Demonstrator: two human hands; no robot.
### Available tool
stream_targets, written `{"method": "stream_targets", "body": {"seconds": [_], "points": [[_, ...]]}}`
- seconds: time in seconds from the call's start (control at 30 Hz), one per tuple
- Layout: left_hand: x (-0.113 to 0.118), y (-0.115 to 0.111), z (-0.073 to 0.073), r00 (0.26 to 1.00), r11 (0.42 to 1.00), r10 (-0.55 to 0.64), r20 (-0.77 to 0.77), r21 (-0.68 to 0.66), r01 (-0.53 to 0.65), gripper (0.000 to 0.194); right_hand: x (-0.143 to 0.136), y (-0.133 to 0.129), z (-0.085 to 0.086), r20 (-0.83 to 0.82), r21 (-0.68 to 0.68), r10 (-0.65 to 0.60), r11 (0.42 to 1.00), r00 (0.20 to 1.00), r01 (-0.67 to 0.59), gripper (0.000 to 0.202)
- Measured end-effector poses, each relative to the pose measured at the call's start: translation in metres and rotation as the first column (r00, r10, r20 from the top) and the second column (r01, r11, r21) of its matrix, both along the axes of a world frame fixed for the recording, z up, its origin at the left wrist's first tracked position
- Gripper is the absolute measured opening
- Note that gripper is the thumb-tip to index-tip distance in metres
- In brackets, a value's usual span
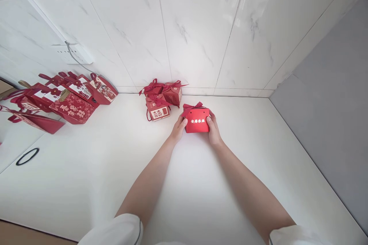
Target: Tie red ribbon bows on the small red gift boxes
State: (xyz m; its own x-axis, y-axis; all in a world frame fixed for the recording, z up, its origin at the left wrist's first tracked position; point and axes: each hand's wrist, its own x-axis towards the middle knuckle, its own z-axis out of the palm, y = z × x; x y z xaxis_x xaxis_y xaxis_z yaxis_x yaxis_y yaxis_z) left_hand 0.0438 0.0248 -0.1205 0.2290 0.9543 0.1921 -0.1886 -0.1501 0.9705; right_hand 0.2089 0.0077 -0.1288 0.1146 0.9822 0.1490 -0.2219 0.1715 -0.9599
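Observation:
Between my two hands is a bright red gift box (197,125) with pale Chinese characters on its front and a dark red ribbon bow on top. My left hand (178,128) grips its left side, thumb at the front edge. On the right side, my right hand (214,128) holds it the same way, with the other fingers partly hidden behind. Just left of it stands a small gift box (157,113) with a cream label and a bow. Behind that are two more ribboned boxes, a left one (153,89) and a right one (174,93).
Several red gift bags and boxes (76,109) cluster at the left on the white tabletop (115,168). A black ring (27,156) lies in front of them. A tiled wall with a power socket (73,53) runs behind; a grey panel (330,95) borders the right.

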Motion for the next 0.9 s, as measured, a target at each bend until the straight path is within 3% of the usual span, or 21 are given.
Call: {"method": "stream_targets", "body": {"seconds": [0.37, 0.63, 0.9], "points": [[0.0004, 0.0008, 0.0010, 1.000, 1.000, 0.014, -0.021, 0.005, -0.014, 0.050, -0.0003, 0.0001, 0.0006, -0.004, 0.028, 0.018, 0.999, 1.000, -0.018, 0.048], [-0.0013, 0.0026, -0.0050, 0.999, 1.000, -0.004, -0.044, -0.014, 0.004, 0.052, 0.0007, 0.0000, -0.0016, -0.081, 0.005, 0.051, 0.999, 0.995, -0.051, 0.065], [-0.0006, 0.0007, 0.0000, 0.998, 1.000, -0.007, -0.061, -0.008, 0.006, 0.055, 0.0010, -0.0012, 0.0072, -0.092, 0.065, 0.084, 0.995, 0.992, -0.078, 0.049]]}}
